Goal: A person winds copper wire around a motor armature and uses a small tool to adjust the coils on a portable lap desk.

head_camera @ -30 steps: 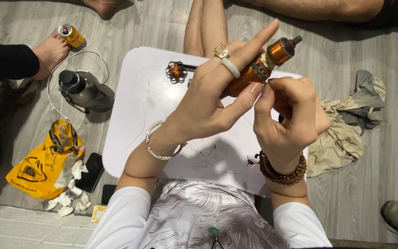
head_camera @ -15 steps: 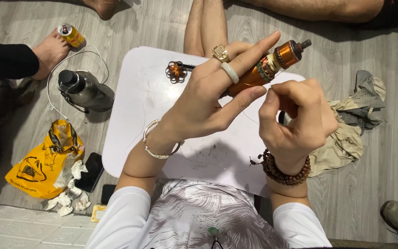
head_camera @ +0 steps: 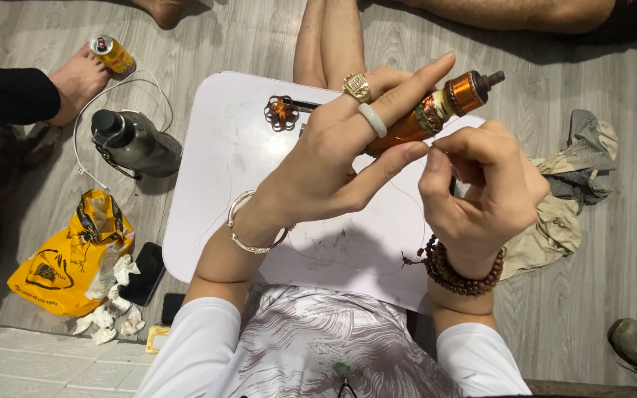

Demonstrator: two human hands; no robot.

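White low table [head_camera: 208,184] with orange coil piece [head_camera: 281,112].
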